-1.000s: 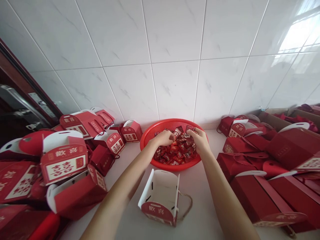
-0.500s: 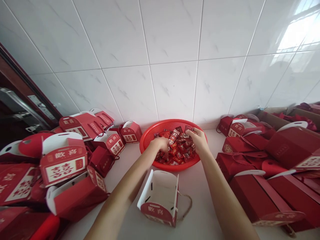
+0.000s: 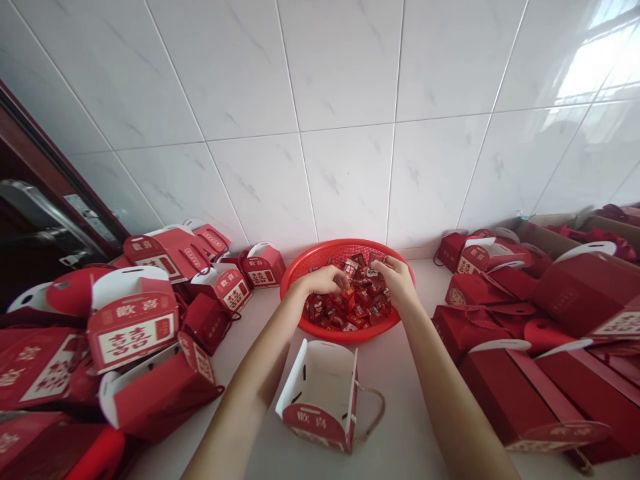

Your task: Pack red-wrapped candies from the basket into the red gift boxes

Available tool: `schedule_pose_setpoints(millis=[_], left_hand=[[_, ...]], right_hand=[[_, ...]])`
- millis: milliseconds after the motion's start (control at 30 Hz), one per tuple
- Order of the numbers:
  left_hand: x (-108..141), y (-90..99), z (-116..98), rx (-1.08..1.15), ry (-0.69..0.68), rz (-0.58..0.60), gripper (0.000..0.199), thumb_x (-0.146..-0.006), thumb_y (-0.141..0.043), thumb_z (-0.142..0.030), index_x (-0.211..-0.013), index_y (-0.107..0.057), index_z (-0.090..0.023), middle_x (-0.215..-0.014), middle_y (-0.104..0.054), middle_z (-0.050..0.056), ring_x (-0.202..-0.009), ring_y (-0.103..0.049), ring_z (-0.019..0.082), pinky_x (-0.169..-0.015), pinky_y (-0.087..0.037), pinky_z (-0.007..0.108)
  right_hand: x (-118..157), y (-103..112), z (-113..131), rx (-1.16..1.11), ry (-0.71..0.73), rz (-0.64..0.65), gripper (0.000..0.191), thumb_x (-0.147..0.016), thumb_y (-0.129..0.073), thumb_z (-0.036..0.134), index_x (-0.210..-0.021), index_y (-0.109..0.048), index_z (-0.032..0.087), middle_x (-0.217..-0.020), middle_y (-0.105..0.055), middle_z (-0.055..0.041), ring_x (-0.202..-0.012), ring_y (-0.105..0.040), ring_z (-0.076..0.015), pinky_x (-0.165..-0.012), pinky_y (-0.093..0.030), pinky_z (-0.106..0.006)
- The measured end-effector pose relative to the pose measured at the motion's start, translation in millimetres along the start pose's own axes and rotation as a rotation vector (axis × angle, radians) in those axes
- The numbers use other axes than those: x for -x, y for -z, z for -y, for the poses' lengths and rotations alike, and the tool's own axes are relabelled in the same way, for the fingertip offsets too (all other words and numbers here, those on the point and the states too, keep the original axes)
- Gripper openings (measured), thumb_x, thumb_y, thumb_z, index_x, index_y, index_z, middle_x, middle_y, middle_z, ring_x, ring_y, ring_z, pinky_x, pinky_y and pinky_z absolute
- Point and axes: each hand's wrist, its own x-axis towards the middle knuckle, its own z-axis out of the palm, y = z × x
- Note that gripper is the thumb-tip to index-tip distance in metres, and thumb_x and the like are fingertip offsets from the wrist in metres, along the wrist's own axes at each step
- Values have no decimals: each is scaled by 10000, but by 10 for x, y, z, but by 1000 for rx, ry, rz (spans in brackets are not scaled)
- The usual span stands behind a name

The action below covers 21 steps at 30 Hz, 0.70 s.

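Note:
A red plastic basket (image 3: 327,331) full of small wrapped candies (image 3: 360,310) stands against the wall. Over the candies on the left, my left hand (image 3: 327,280) has its fingers bent down and drawn together; what lies between them is hidden. At the basket's right side, my right hand (image 3: 397,280) pinches a dark red wrapped candy (image 3: 377,259). In front of the basket, between my forearms, sits an open gift box (image 3: 320,380) with a white inside, red end flaps with pale characters and a rope handle. No candy shows inside it.
Red gift boxes (image 3: 133,327) with double-happiness print are heaped on the left. More red boxes (image 3: 525,393) crowd the right, with a brown carton (image 3: 540,230) behind them. White tiles (image 3: 345,180) back the counter, and a dark door with a metal handle (image 3: 40,207) is at far left.
My left hand has risen a little from the candies and shifted slightly right, its fingers drawn together. My right hand stays nearly in place with its candy.

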Motion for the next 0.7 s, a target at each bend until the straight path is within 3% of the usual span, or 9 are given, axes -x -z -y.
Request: schedule_pose_setpoints(millis=[367, 500, 700], left_hand=[[56, -10, -79, 339, -273, -217, 270, -732, -581, -104, -984, -658, -160, -1099, -737, 66, -1040, -674, 182, -954, -530, 342], [43, -17, -87, 497, -358, -322, 227, -742, -632, -139, -969, -632, -147, -1043, -743, 79, -1017, -684, 186, -970, -514, 357], [42, -28, -112, 449, -300, -298, 303, -739, -628, -119, -1034, -681, -162, -1112, -742, 56, -1055, -672, 186, -979, -513, 350]], right_hand=[[13, 11, 13, 16, -12, 53, 174, -635, -727, 342, -650, -636, 195, -635, -667, 3, -619, -603, -157, -578, -481, -263], [16, 13, 25, -11, -62, 115, 175, -611, -751, 336, -644, -646, 200, -663, -682, -4, -642, -628, -166, -599, -521, -277], [24, 31, 47, -34, -104, 220, 226, -586, -810, 353, -714, -723, 187, -755, -737, -36, -710, -684, -194, -627, -548, -288]])
